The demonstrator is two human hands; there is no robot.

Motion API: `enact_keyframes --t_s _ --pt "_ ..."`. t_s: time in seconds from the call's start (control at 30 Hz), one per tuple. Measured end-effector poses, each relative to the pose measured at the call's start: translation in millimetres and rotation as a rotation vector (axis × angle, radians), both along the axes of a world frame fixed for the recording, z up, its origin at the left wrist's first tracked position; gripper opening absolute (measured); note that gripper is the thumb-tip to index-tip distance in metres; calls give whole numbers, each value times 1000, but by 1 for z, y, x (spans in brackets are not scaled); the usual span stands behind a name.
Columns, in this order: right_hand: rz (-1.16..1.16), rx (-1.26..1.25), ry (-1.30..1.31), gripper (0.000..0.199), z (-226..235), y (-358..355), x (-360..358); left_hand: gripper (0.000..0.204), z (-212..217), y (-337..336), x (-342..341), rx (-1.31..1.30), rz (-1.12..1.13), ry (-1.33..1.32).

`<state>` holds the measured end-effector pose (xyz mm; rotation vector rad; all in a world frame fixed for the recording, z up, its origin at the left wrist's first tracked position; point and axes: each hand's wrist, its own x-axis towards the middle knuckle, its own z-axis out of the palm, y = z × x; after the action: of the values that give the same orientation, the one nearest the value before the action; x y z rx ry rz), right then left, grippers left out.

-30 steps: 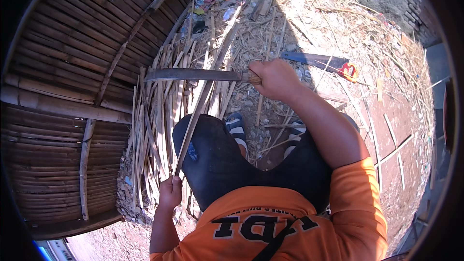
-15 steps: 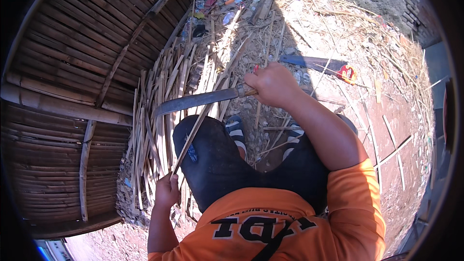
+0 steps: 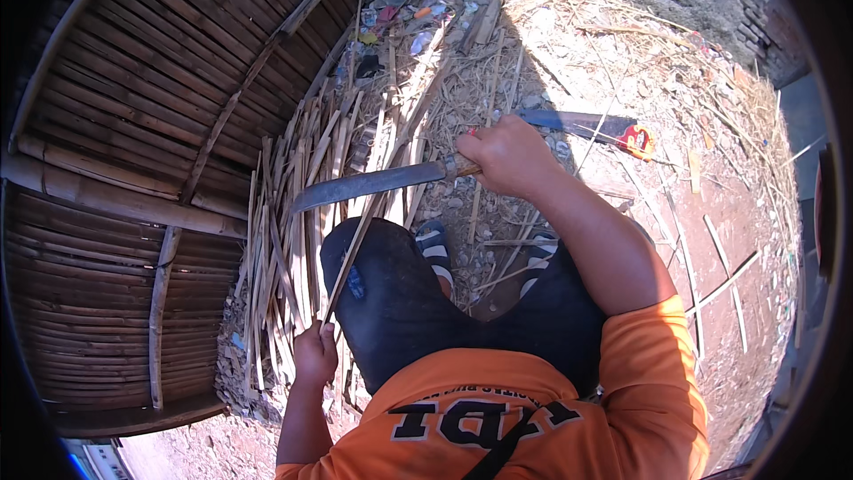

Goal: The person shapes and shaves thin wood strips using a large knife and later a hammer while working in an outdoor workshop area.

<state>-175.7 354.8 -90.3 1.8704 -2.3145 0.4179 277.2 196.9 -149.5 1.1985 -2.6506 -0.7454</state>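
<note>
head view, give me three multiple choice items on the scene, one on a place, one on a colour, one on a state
1. Where does the pile of bamboo strips lie?
A. to the person's left, beside the bamboo wall
B. on the person's right knee
C. behind the person

2. What colour is the person's shirt?
A. white
B. orange
C. green

3. What is the right hand doing?
A. hanging empty
B. resting flat on the ground
C. gripping the handle of a long knife

Answers: 1 A, the strips are heaped along the bamboo wall on the left. 2 B, the sleeve and back are orange. 3 C, the fingers are closed around the handle, while the left hand holds a thin bamboo strip.
</note>
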Motion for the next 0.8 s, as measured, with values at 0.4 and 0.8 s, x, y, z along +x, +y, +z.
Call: enact_keyframes --t_s 0.4,0.8 --pt "-294 -219 -379 30 0 8 -30 51 17 -15 4 739 171 152" --pt "4 -274 -137 29 -15 -2 -11 53 74 0 -97 1223 -25 164"
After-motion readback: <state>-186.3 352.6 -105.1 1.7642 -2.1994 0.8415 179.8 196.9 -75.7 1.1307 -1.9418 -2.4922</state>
